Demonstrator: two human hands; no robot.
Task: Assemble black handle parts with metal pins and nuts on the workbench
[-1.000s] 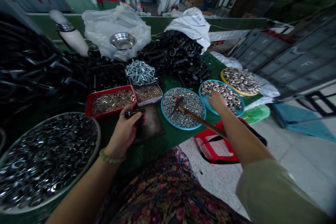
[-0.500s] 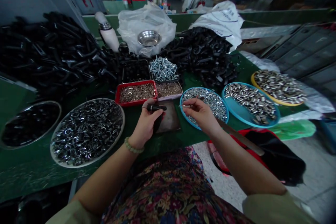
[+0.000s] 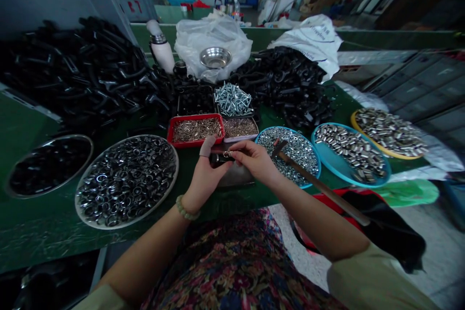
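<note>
My left hand [image 3: 205, 174], a pale cover on one finger, is closed around a small black part [image 3: 217, 158] that is mostly hidden by my fingers. My right hand [image 3: 257, 161] meets it from the right, thumb and forefinger pinching a small shiny metal piece [image 3: 227, 154] against the black part's right end. Both hands are over a dark metal plate [image 3: 238, 177] on the green table. Just beyond them are a red tray [image 3: 170, 141] of thin metal pins and a pale tray [image 3: 241, 138] of tiny coppery pieces.
A hammer [image 3: 323, 186] lies across the blue tray [image 3: 318, 174] of small silver parts at right. Another blue tray [image 3: 363, 185] and a yellow tray [image 3: 403, 156] hold metal cylinders. At left is a round tray [image 3: 82, 218] of black rings. Black parts [image 3: 283, 82] are heaped behind.
My right hand has moved left from above the blue tray, bringing the small metal piece to the black part in my left hand. The view has shifted slightly.
</note>
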